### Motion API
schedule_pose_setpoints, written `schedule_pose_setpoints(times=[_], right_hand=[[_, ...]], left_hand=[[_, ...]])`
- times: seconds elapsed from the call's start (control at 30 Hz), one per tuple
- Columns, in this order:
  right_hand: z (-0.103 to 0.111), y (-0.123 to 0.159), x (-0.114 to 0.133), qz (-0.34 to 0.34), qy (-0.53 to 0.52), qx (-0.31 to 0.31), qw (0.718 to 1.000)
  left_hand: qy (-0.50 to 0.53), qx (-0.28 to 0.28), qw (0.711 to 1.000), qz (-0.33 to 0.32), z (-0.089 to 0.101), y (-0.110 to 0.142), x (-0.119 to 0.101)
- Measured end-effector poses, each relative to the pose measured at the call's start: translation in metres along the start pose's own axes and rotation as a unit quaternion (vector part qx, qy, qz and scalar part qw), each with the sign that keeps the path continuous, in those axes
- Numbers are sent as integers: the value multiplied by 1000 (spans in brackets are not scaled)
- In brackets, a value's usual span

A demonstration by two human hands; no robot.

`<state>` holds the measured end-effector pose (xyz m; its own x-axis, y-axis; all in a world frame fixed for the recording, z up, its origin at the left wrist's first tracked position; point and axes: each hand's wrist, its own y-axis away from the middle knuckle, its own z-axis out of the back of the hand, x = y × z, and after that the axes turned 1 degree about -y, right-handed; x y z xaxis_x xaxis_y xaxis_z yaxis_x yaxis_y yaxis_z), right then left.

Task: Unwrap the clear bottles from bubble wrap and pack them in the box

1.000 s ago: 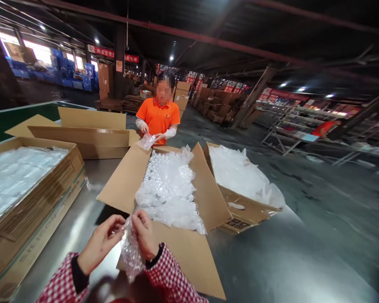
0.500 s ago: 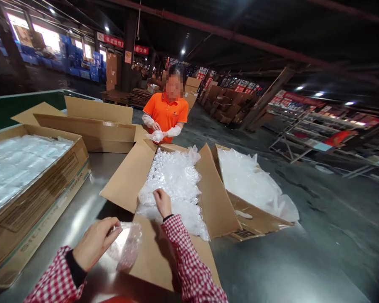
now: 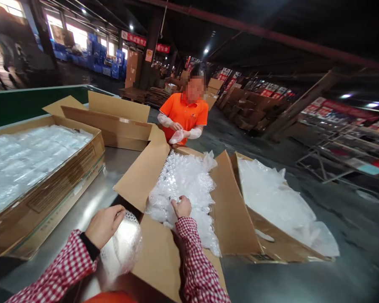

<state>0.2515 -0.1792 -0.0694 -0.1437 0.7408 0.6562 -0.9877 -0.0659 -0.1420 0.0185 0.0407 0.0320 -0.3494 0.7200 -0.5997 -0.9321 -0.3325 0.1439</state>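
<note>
We record a strip of tabletop [image 3: 118, 162] between the left carton [image 3: 66, 172] and our left hand [image 3: 105, 225], whose fingers pinch one bubble-wrap bag [image 3: 123, 242], hanging just below; our right hand [image 3: 182, 207], fingers curled, grip undeterminable, is over uncountable bags [image 3: 189, 176] in one middle carton [image 3: 235, 210].

My right hand [image 3: 182, 207] has left the clear bag [image 3: 122, 244] to my left hand [image 3: 105, 224] and moved to the bags [image 3: 185, 174] in the middle box [image 3: 235, 210]. A person [image 3: 8, 40] has appeared at upper left.
</note>
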Motion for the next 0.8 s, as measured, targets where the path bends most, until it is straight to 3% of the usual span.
schedule_pose_setpoints(times=[0.1, 0.17, 0.23, 0.33, 0.43, 0.6, 0.8], right_hand=[[26, 21, 24, 31, -92, -20, 995], [45, 49, 47, 71, -201, -21, 977], [59, 84, 71, 118, -361, 3, 925], [60, 132, 97, 163, -470, 102, 862], [45, 156, 103, 173, -477, 166, 846], [30, 164, 96, 194, -397, 220, 870], [14, 179, 93, 300, -222, 244, 895]], left_hand=[[-14, -4, 1000, 15, -1, -4, 1], [-13, -12, 1000, 18, -2, -8, 0], [-8, -18, 1000, 18, -3, -13, -1], [-4, -32, 999, 8, -4, -18, -1], [5, -50, 999, -7, -8, -19, 4], [47, -68, 996, -14, -21, -13, 13], [127, -69, 987, -64, -28, -8, 10]])
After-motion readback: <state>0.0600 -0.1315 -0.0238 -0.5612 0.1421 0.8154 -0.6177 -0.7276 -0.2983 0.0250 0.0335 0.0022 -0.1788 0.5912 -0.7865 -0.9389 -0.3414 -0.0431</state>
